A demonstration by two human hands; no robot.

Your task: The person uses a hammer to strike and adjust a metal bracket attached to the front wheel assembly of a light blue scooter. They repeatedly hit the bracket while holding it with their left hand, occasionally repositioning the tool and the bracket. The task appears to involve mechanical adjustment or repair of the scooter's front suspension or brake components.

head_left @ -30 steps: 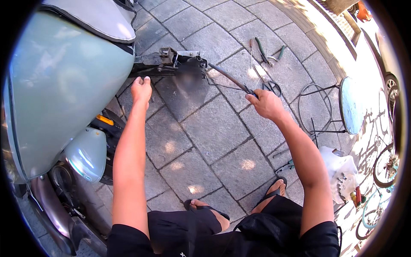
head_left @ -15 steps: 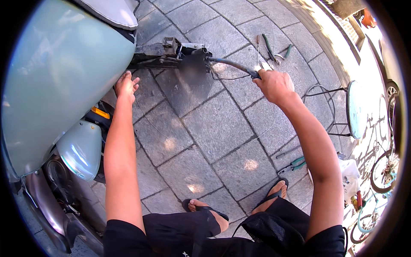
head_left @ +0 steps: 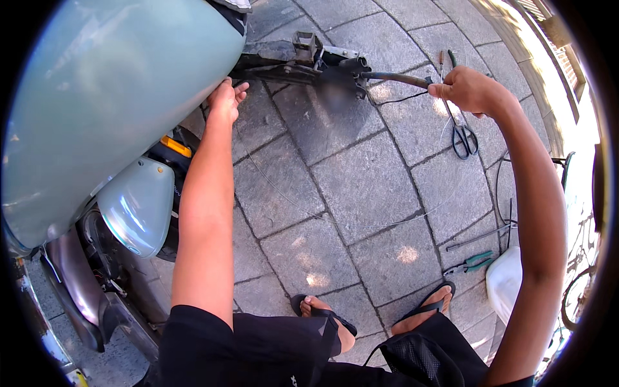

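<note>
A dark metal tube [head_left: 396,78], like a bare handlebar, sticks out from a greasy metal assembly [head_left: 316,61] beside a pale blue-green scooter body panel [head_left: 122,97]. Around the tube's outer end my right hand [head_left: 474,90] is closed. My left hand [head_left: 224,100] reaches the panel's lower edge; its thumb side is at the edge and its other fingers curl loosely. Whatever those fingertips pinch is hidden. A thin cable [head_left: 335,222] loops over the paving between my hands; where its ends go is unclear.
Scissors with black handles [head_left: 464,140] and a thin screwdriver [head_left: 442,61] lie near my right hand. Green-handled pliers [head_left: 474,261], a metal rod [head_left: 477,237] and a white container [head_left: 506,280] are by my right arm. A smaller pale blue cover [head_left: 138,206] stands at left.
The view has shifted, so the scooter sits farther right. My right hand still holds the tube end, with its wrist raised outward; the scissors now show beneath it. My left hand stays at the panel edge.
</note>
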